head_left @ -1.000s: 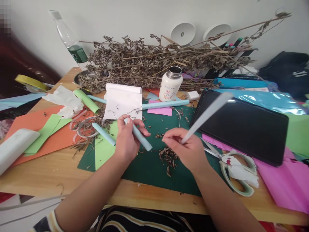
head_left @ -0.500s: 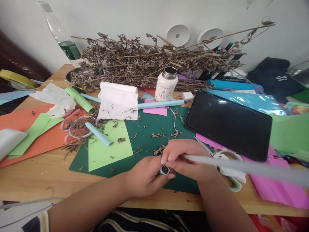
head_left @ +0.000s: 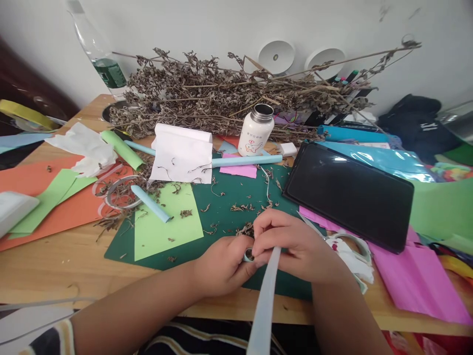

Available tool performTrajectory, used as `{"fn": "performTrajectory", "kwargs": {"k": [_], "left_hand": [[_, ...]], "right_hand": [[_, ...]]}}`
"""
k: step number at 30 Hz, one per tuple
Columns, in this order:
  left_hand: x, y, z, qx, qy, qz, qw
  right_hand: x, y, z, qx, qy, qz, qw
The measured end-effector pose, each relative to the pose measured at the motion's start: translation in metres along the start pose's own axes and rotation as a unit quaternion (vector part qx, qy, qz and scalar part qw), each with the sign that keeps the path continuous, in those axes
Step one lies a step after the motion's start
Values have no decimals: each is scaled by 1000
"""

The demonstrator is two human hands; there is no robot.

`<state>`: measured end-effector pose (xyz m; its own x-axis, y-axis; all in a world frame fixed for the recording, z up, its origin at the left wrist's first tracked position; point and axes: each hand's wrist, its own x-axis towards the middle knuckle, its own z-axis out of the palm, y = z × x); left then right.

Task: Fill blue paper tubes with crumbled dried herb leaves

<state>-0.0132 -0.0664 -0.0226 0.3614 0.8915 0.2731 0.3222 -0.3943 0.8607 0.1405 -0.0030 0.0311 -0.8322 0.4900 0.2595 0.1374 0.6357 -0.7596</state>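
- While its open end faces up toward the wearer, a light blue paper tube sits low over the green cutting mat, between the two hands, with brown leaf bits showing inside its mouth.
- Curled around that tube, the left hand has its thumb and fingers closed on it.
- Bent in at the tube's mouth, the fingers of the right hand also grasp a translucent white stick, which points back toward the wearer; whether the fingertips pinch any leaf cannot be told.
- Just beyond the hands, crumbled dried leaves lie on the mat, partly hidden.
- To the left, a light green paper sheet overlaps the mat, and a short blue paper tube lies across its upper part.
- Farther back, a long blue paper tube rests across a pink paper slip, in front of an upright, uncapped white bottle.
- On the right, a black tablet lies near scissors, which the right hand partly hides.
- Along the wall stretches a bundle of dried stalks.
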Motion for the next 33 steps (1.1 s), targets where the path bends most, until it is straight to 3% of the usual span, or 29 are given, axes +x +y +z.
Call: {"fn": "performTrajectory", "kwargs": {"k": [5, 8, 11, 14, 16, 19, 25, 33], "left_hand": [[2, 1, -2, -18, -5, 3, 1000], [2, 1, -3, -22, -16, -2, 1000], [2, 0, -2, 0, -17, 6, 1000], [2, 0, -2, 28, -18, 23, 999], [2, 1, -2, 35, -23, 37, 998], [2, 3, -2, 31, -21, 43, 998], [2, 5, -2, -23, -20, 21, 999], [-2, -5, 2, -69, -32, 17, 997]], "right_hand": [[-3, -7, -1, -60, -9, -18, 998], [-6, -6, 0, -44, 1, -23, 999], [-7, -4, 2, 80, 108, -27, 991], [-3, -10, 5, 276, 269, -38, 922], [2, -19, 9, 384, 318, -55, 865], [13, -33, 17, 459, 299, -68, 834], [25, -41, 29, 465, 257, -96, 842], [23, -39, 30, 448, 240, -69, 858]]}}
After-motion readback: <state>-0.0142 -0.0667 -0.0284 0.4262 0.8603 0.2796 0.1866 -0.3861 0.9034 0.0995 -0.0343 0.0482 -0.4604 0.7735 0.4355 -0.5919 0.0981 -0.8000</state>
